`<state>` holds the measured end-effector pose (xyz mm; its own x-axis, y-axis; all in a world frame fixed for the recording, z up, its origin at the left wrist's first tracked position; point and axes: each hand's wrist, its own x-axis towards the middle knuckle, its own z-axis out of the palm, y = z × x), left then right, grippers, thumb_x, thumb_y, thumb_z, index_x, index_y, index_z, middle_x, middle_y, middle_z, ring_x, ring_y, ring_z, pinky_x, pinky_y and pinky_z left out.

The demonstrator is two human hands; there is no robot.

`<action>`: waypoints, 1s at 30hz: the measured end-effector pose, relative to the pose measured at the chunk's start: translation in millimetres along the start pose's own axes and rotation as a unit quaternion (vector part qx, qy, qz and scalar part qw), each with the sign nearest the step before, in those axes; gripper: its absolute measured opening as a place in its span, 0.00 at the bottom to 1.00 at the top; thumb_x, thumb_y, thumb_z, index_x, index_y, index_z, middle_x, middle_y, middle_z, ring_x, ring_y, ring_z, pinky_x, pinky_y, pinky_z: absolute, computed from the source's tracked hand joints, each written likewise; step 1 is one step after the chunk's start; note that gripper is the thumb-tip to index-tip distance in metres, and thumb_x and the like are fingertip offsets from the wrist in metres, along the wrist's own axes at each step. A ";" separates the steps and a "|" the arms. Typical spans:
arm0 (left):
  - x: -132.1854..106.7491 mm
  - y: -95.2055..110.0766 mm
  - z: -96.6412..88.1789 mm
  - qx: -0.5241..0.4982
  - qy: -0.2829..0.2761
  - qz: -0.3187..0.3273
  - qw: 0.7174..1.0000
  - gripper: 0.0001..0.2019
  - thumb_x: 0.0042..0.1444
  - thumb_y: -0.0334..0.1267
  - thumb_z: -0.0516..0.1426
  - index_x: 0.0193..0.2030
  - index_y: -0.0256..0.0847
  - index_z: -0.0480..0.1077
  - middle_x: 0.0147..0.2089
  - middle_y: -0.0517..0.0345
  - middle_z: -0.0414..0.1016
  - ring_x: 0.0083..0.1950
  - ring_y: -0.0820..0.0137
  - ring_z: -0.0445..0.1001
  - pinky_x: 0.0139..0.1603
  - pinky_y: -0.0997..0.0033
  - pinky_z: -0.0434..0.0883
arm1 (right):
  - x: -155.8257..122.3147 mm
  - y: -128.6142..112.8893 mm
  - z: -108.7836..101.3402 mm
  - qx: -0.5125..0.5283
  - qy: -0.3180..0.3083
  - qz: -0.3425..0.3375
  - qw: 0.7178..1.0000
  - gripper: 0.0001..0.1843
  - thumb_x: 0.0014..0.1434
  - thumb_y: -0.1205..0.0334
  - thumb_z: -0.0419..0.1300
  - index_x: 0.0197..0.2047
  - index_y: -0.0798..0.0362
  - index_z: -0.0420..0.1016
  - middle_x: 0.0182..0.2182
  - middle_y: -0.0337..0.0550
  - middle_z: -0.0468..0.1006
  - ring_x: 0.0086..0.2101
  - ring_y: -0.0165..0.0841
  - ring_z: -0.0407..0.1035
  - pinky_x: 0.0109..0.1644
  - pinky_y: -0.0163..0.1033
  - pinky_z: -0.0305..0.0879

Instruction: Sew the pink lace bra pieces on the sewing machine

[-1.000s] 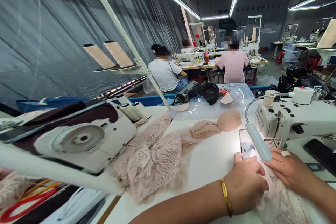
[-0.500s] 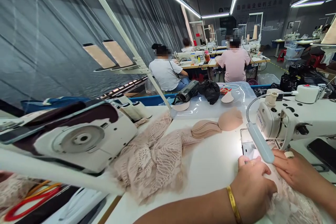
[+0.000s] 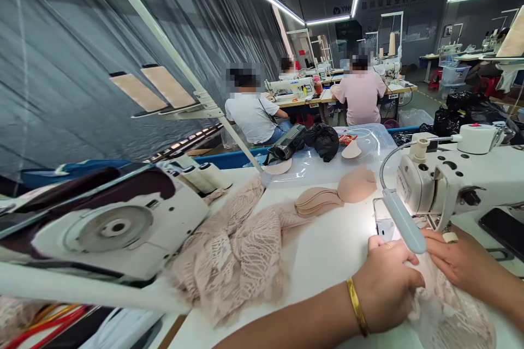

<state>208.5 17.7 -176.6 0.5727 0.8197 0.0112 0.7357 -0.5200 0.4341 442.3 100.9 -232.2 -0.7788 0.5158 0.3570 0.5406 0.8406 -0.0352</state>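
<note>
A pale pink lace piece (image 3: 456,313) lies under my hands in front of the white sewing machine (image 3: 426,180). My left hand (image 3: 388,286), with a gold bracelet at the wrist, is closed on the lace; its fingers are curled and lace hangs out below them. Flat on the same lace rests my right hand (image 3: 460,256), its fingers stretched toward the needle area and the fingertips partly hidden by the grey lamp (image 3: 404,222). The lamp head and machine cover the needle and the cloth's far edge.
More lace fabric (image 3: 241,256) is heaped left of my hands. Beige bra cups (image 3: 317,202) lie stacked beyond it. A second machine (image 3: 123,229) and a thread stand (image 3: 192,101) occupy the left. A phone (image 3: 505,232) sits at the right. Co-workers (image 3: 364,95) sit ahead.
The whole view has shifted slightly, with the scene sitting a little further left. Both hands keep nearly the same pose on the lace beside the machine.
</note>
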 end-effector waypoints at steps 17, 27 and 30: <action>8.7 -33.6 -33.7 0.086 -0.017 0.135 0.987 0.07 0.55 0.27 0.60 0.37 0.43 0.75 0.58 0.64 0.81 0.52 0.64 0.76 0.55 0.55 0.59 | 8.8 -10.6 -28.1 0.107 -0.071 -0.049 0.991 0.18 0.73 0.72 0.45 0.35 0.49 0.70 0.37 0.39 0.76 0.37 0.35 0.69 0.41 0.41 0.65; 15.2 -38.3 -34.4 0.110 0.011 0.095 0.989 0.15 0.51 0.23 0.56 0.41 0.44 0.75 0.51 0.61 0.82 0.51 0.62 0.75 0.57 0.53 0.56 | 4.3 11.1 -20.6 0.051 0.009 -0.004 0.999 0.15 0.69 0.64 0.52 0.44 0.42 0.81 0.37 0.43 0.81 0.37 0.43 0.75 0.38 0.45 0.73; 17.8 -43.4 -31.4 0.110 0.018 0.079 0.991 0.16 0.49 0.22 0.57 0.40 0.44 0.76 0.48 0.61 0.82 0.50 0.61 0.75 0.58 0.51 0.55 | 3.1 16.9 -18.7 0.036 0.059 -0.001 0.998 0.15 0.69 0.63 0.52 0.40 0.43 0.81 0.37 0.45 0.82 0.40 0.45 0.76 0.45 0.49 0.75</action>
<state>175.4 62.5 -166.9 0.6767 0.7298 0.0973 0.7012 -0.6792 0.2167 455.0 113.6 -214.3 -0.7343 0.4950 0.4644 0.5115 0.8533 -0.1009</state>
